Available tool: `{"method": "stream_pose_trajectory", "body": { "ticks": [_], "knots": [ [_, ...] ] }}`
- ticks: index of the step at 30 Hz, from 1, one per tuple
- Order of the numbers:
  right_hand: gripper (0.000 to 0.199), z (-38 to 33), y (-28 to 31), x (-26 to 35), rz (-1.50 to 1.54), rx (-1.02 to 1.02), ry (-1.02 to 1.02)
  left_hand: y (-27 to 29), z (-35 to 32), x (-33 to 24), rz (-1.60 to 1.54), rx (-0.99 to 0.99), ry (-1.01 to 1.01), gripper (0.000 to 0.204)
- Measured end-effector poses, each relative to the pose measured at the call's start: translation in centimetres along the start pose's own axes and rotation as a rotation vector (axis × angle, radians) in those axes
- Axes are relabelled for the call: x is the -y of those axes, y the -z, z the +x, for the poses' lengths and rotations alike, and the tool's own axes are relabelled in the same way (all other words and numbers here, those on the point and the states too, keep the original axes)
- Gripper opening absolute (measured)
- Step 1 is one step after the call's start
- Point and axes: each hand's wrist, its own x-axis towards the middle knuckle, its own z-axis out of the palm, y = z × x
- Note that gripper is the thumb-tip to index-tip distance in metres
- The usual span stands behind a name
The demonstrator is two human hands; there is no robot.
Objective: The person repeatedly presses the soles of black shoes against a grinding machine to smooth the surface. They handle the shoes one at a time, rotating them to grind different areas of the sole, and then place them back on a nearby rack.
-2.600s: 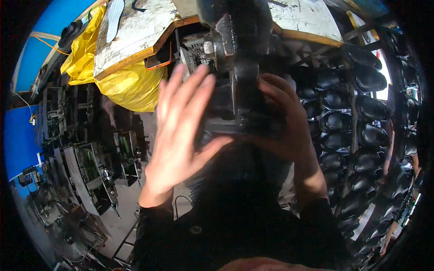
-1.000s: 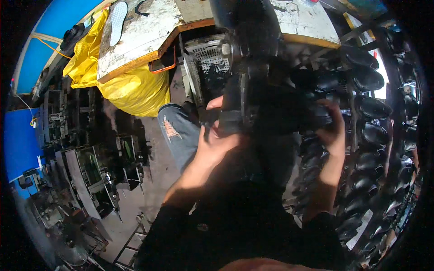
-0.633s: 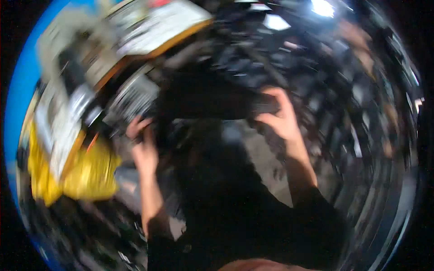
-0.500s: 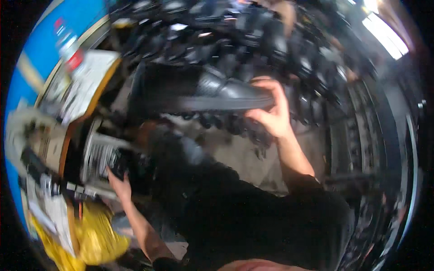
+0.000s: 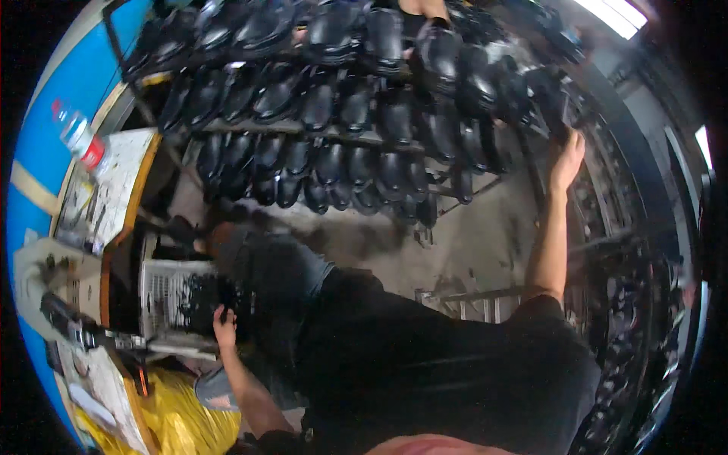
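My right hand (image 5: 567,161) is stretched out to the far right, its fingers closed on a black shoe (image 5: 549,97) beside the end of the shoe rack. Parts of that shoe blend into the dark things behind it. Low on the left, my left hand (image 5: 224,327) is at a white plastic basket (image 5: 158,297) holding small black pieces (image 5: 199,297). Its fingers are curled around something black that I cannot make out. Rows of shiny black shoes (image 5: 331,34) hang toes down on the rack (image 5: 292,130) ahead.
At left stand a worktable (image 5: 135,163) with a red-labelled bottle (image 5: 85,142) and a machine (image 5: 70,277). A yellow plastic bag (image 5: 186,413) lies below. Another person's arm (image 5: 434,9) shows behind the rack. More shoes fill a rack (image 5: 626,326) at right.
My right hand has carried the shoe from in front of me out to the far right, beside the rack. My left hand stays by the basket, slightly lower. The view has steadied.
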Motion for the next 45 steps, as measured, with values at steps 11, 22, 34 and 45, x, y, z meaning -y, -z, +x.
{"method": "stream_pose_trajectory", "body": {
  "ticks": [11, 22, 34, 45],
  "knots": [
    [0.042, 0.5, -3.7, 16.5, 0.353, -0.066, 0.198, 4.6, -1.2, 4.7, 0.123, -0.243, -0.163, 0.042],
    [0.054, -13.8, -12.0, 60.4, 1.337, 0.882, 0.515, 0.1, -5.7, -6.6, 0.029, -0.357, -0.182, 0.038],
    [0.054, -19.1, -25.8, 78.5, 0.978, 0.423, 0.687, -4.6, -11.3, -10.7, 0.007, -0.476, -0.068, 0.025],
    [0.051, -10.5, -6.2, 64.4, 2.04, 1.044, -0.042, -4.5, -10.4, -20.1, -0.367, -0.392, -0.259, 0.065]
  ]
}}
